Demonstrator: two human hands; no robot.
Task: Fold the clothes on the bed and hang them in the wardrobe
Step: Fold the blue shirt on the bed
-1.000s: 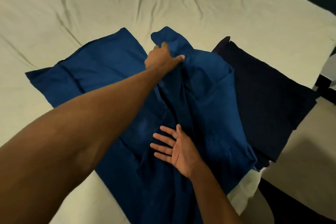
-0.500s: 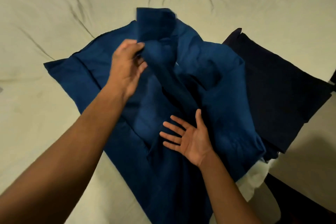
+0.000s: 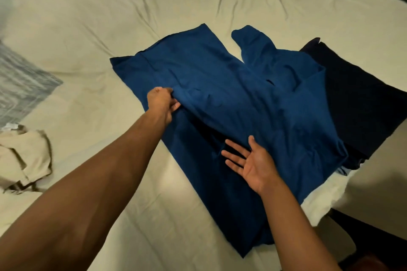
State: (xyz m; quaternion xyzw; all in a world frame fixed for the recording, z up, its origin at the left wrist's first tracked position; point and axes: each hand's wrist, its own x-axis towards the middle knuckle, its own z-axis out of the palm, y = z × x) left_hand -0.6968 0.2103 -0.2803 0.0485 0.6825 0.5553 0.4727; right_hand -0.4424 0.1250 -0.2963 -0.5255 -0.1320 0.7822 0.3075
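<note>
- A blue garment [image 3: 242,103] lies spread on the bed [image 3: 154,6], its long axis running from the near right, at the bed's edge, toward the far left.
- At its far end the cloth splits into two parts: a broad flat panel on the left and a narrower rumpled tongue pointing far and slightly right.
- The left hand [image 3: 161,103] pinches a fold on the garment's left edge, fingers curled around the cloth and lifting it slightly off the sheet.
- The right hand [image 3: 251,161] lies flat on the garment's near half, palm up, fingers straight and spread, holding nothing.
- A dark garment [image 3: 361,99] lies flat just right of the blue one, partly under it.
- A beige garment [image 3: 24,156] sits crumpled at the near left, well apart.
- A grey patterned cloth [image 3: 19,86] shows at the left edge.
</note>
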